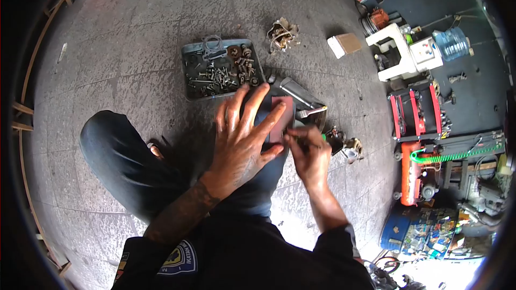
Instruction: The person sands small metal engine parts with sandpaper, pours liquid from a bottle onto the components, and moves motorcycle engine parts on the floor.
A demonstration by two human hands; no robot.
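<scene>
A reddish-brown flat strip (pixel 281 114) lies on my right thigh near the knee. My left hand (pixel 242 137) is spread over the thigh, fingers apart, with its index finger and thumb touching the strip's left side. At the strip's right edge my right hand (pixel 309 150) is closed in a pinch. What it grips is small and mostly hidden; a bit of green shows beside the fingers. Just beyond the knee stands a metal tray (pixel 185 75) of bolts and small parts. A brush (pixel 312 111) rests on a dark open case (pixel 303 94) right of the knee.
On the floor ahead lie a dirty metal part (pixel 282 35) and a small box (pixel 344 45). Another metal part (pixel 352 150) sits right of my right hand. Farther right are a red tool rack (pixel 416 110), an orange tank (pixel 411 174) and a water bottle (pixel 451 43).
</scene>
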